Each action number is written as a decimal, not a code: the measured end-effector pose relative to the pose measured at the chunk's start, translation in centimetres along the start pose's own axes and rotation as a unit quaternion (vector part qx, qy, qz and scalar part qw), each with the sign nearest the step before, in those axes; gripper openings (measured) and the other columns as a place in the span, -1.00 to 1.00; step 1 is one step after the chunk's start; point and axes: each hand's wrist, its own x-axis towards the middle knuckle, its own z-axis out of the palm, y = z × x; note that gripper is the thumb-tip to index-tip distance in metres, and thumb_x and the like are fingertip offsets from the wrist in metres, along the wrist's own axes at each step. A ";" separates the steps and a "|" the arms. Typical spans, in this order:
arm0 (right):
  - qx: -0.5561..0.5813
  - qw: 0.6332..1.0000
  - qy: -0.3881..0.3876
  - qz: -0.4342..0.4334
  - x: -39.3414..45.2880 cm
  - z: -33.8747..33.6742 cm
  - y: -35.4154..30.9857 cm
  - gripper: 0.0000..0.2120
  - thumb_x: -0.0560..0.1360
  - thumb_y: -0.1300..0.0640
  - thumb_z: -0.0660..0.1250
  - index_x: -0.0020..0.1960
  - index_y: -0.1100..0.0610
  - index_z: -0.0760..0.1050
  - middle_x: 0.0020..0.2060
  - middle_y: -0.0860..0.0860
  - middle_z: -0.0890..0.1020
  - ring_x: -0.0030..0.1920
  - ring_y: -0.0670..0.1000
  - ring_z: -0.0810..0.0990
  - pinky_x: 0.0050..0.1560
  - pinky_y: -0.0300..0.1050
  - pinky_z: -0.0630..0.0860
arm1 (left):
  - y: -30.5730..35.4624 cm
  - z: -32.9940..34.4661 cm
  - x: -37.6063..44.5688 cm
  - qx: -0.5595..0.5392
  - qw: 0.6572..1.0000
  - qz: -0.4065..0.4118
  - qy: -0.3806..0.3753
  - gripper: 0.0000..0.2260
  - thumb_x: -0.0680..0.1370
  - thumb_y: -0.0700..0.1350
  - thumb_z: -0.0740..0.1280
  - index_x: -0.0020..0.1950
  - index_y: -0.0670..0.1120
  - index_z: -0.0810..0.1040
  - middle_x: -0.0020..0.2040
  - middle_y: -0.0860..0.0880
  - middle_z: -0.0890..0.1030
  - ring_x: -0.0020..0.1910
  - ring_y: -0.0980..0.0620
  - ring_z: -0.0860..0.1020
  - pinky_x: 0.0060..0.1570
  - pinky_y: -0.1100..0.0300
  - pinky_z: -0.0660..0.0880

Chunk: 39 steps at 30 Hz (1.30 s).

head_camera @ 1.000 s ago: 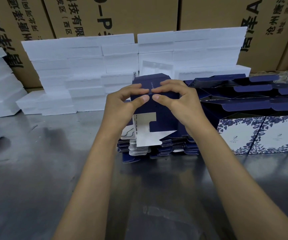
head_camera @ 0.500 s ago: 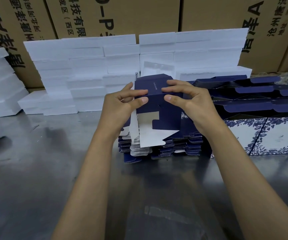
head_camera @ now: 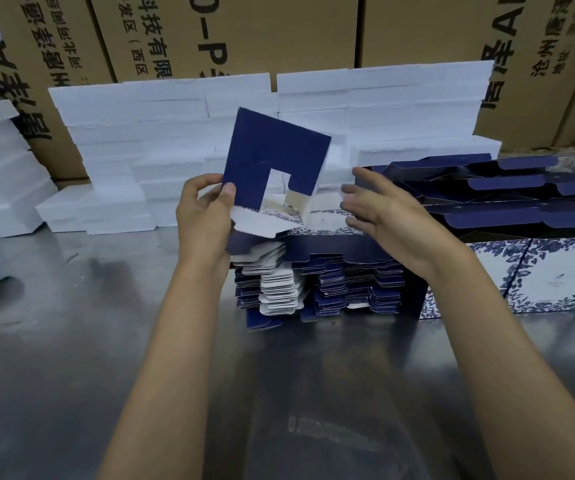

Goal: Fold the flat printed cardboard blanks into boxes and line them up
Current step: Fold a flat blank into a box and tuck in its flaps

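Blank (head_camera: 272,157), navy, is raised above the stack of blanks (head_camera: 317,285), pinched at its seven-o'clock corner by the left hand (head_camera: 203,216); right hand (head_camera: 379,209), at three o'clock, is spread, touching nothing. Single-corner grip risks slipping or creasing.

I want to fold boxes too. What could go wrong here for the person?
Only the left hand pinches the half-folded box, by one corner, so it might slip or bend. The right hand is open and off it. The stack of blanks underneath looks uneven; a bump could scatter it.
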 end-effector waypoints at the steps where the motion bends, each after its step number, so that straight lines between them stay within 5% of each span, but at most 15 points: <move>1: -0.013 1.000 -0.027 -0.002 -0.1 0.5 -0.2 -0.26 0.41 -0.08 0.50 0.53 -0.15 0.31 0.39 -0.15 0.50 0.34 -0.14 0.54 0.33 -0.10 0.49 | -0.2 0.2 -0.1 -0.004 1.000 -0.005 -0.005 -0.86 0.64 -0.23 0.28 0.15 -0.02 0.48 0.19 -0.12 0.66 -0.16 0.04 0.59 -0.15 0.16 0.53; 5: -0.031 0.997 -0.052 -0.043 -0.5 2.7 -0.7 -0.45 0.55 -0.13 0.43 0.46 -0.34 0.31 0.38 -0.43 0.45 0.36 -0.35 0.45 0.41 -0.07 0.37 | -0.6 1.4 -0.4 -0.005 1.000 0.012 -0.016 -0.79 0.64 -0.26 0.26 0.18 0.02 0.44 0.24 -0.07 0.62 -0.22 0.09 0.60 -0.29 0.24 0.50; 10: 0.000 0.998 -0.023 -0.066 -1.1 3.6 -1.6 -0.35 0.57 -0.16 0.39 0.53 -0.43 0.14 0.51 -0.30 0.32 0.53 -0.21 0.27 0.49 0.07 0.34 | -0.5 2.2 -0.8 0.000 0.998 0.052 -0.043 -0.66 0.63 -0.29 0.26 0.26 0.13 0.42 0.30 0.05 0.54 0.08 0.04 0.66 -0.08 0.13 0.61; 14: 0.000 0.997 -0.013 -0.072 -1.1 3.9 -1.8 -0.31 0.59 -0.14 0.36 0.57 -0.40 0.06 0.50 -0.25 0.37 0.51 -0.14 0.33 0.48 0.14 0.37 | -0.6 2.5 -1.0 0.038 0.994 0.082 -0.068 -0.58 0.61 -0.33 0.27 0.33 0.10 0.39 0.28 0.09 0.50 -0.06 0.20 0.67 -0.13 0.25 0.62; 20: 0.020 0.994 -0.013 -0.102 -1.1 4.2 -1.9 -0.33 0.63 -0.05 0.33 0.55 -0.43 0.03 0.45 -0.35 0.40 0.47 -0.25 0.36 0.26 -0.22 0.43 | -0.4 2.7 -0.9 0.066 0.987 0.119 -0.090 -0.50 0.57 -0.33 0.33 0.29 0.21 0.33 0.28 0.08 0.47 0.07 0.14 0.62 -0.20 0.45 0.51; 24: -0.030 0.990 0.012 -0.136 -1.1 4.1 -2.7 -0.37 0.65 0.01 0.33 0.58 -0.30 0.09 0.47 -0.31 0.40 0.43 -0.29 0.39 0.19 -0.36 0.48 | -1.0 2.8 -0.8 0.067 0.988 0.093 -0.105 -0.48 0.54 -0.30 0.39 0.29 0.19 0.30 0.19 0.16 0.50 0.07 0.16 0.62 -0.20 0.45 0.52; 27: -0.040 0.986 0.065 -0.151 -1.5 3.7 -3.4 -0.42 0.62 0.10 0.38 0.57 -0.12 0.25 0.43 -0.17 0.48 0.35 -0.21 0.51 0.34 -0.11 0.52 | -1.7 2.8 -0.9 0.104 0.985 0.025 -0.139 -0.56 0.51 -0.22 0.47 0.25 0.09 0.35 0.13 0.13 0.58 0.06 0.20 0.61 -0.16 0.41 0.53; 29: -0.058 0.982 0.101 -0.147 -1.9 3.1 -4.1 -0.50 0.58 0.12 0.43 0.47 -0.11 0.39 0.34 -0.15 0.54 0.29 -0.13 0.56 0.35 0.02 0.52 | -2.0 2.9 -0.9 0.163 0.970 -0.009 -0.178 -0.68 0.51 -0.14 0.48 0.20 0.01 0.46 0.05 0.06 0.67 -0.06 0.22 0.64 -0.17 0.38 0.53; 31: -0.106 0.978 0.116 -0.134 -2.1 2.3 -4.7 -0.57 0.54 0.10 0.48 0.36 -0.15 0.48 0.25 -0.13 0.59 0.21 0.00 0.59 0.30 0.09 0.54 | -1.8 2.9 -1.2 0.255 0.936 -0.027 -0.241 -0.85 0.56 -0.03 0.43 0.06 -0.05 0.59 -0.16 0.04 0.72 -0.34 0.17 0.58 -0.43 0.39 0.45; 34: -0.163 0.975 0.097 -0.111 -2.5 0.7 -5.5 -0.59 0.49 0.11 0.52 0.27 -0.17 0.54 0.15 -0.11 0.62 0.05 0.02 0.62 0.11 -0.03 0.62 | -1.4 2.5 -1.3 0.339 0.872 -0.110 -0.334 -0.71 0.61 0.08 0.34 -0.05 -0.14 0.67 -0.40 -0.01 0.64 -0.56 0.10 0.36 -0.60 0.34 0.24; 36: -0.217 0.971 0.042 -0.086 -2.6 0.0 -5.5 -0.57 0.47 0.15 0.54 0.27 -0.15 0.55 0.16 -0.19 0.60 0.01 -0.17 0.62 0.05 -0.19 0.56 | -0.7 2.0 -1.4 0.383 0.832 -0.141 -0.375 -0.67 0.62 0.09 0.33 -0.07 -0.16 0.71 -0.46 -0.03 0.58 -0.62 0.12 0.30 -0.60 0.35 0.17; 39: -0.282 0.957 -0.020 -0.069 -2.6 0.2 -4.9 -0.55 0.47 0.19 0.53 0.28 -0.13 0.54 0.17 -0.33 0.54 0.13 -0.24 0.54 0.16 -0.24 0.45 | 0.7 1.4 -1.2 0.398 0.853 -0.098 -0.324 -0.70 0.60 0.04 0.36 -0.19 -0.13 0.69 -0.50 0.01 0.52 -0.62 0.12 0.28 -0.60 0.36 0.18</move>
